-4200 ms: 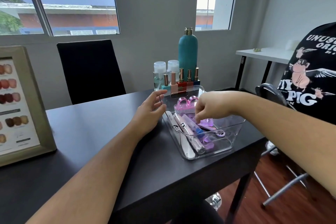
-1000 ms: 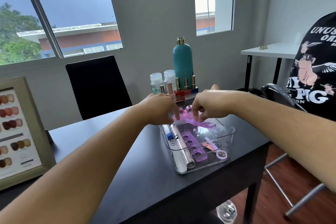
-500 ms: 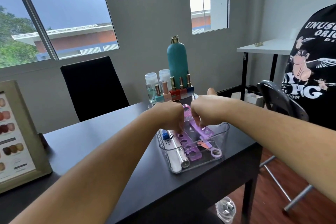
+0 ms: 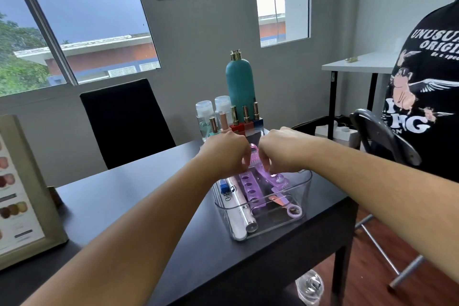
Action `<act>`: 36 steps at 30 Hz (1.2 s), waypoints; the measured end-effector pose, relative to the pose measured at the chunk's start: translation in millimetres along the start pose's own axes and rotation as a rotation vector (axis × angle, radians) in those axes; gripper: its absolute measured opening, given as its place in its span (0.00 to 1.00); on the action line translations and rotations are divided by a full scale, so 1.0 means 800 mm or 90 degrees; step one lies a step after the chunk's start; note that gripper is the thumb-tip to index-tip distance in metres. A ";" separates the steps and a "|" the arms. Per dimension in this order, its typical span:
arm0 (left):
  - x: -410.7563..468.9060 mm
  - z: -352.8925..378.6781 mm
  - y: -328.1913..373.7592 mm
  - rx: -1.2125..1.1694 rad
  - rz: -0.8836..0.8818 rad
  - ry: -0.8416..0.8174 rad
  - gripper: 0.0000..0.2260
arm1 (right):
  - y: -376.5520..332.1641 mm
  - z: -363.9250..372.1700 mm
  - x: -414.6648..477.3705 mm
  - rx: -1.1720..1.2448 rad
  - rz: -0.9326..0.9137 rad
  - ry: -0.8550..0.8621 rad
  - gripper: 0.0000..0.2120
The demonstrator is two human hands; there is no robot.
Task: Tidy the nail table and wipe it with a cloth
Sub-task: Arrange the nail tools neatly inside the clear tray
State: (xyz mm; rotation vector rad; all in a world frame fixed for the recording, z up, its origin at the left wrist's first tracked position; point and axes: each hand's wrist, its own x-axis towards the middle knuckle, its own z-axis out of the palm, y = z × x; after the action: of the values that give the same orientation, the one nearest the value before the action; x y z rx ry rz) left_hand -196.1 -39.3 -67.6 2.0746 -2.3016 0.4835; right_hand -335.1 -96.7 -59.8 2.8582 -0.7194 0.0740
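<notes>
A clear plastic tray (image 4: 296,220) sits on the black nail table (image 4: 139,206) near its right edge. Inside lie a white nail file, a silver pen-like tool (image 4: 242,208), a purple toe separator (image 4: 249,187) and a purple handled tool (image 4: 275,179). Both hands are over the tray's far end with fingers curled down. My left hand (image 4: 224,153) and my right hand (image 4: 283,148) pinch a pink nail brush (image 4: 254,156) between them. The fingertips are partly hidden.
Behind the tray stand a teal bottle (image 4: 240,84), two clear pump bottles (image 4: 204,115) and a row of nail polishes (image 4: 244,119). A framed colour chart (image 4: 17,196) stands at the left. A black chair (image 4: 124,117) is behind the table; a person in a black T-shirt (image 4: 427,97) sits at right.
My left hand moved from the tray's outer side into the tray, joining my right hand. Both now pinch the pink brush at the far end. The view tilted up slightly.
</notes>
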 end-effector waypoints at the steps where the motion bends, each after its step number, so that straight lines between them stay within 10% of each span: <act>1: -0.002 -0.001 0.003 -0.029 0.007 0.006 0.05 | 0.002 -0.003 0.000 0.010 -0.001 -0.003 0.02; 7: -0.018 -0.004 0.028 -0.282 0.095 -0.126 0.06 | 0.012 -0.027 0.000 0.070 -0.016 -0.081 0.02; 36: -0.045 -0.028 0.019 -0.490 0.117 -0.286 0.03 | 0.007 -0.020 -0.003 0.116 0.024 -0.122 0.03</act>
State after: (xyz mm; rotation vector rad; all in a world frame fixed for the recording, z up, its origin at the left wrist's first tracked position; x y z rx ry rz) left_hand -210.5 2.0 -57.2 1.6832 -2.3269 -0.8338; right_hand -339.7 -97.5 -43.5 3.0561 -0.8426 -0.1389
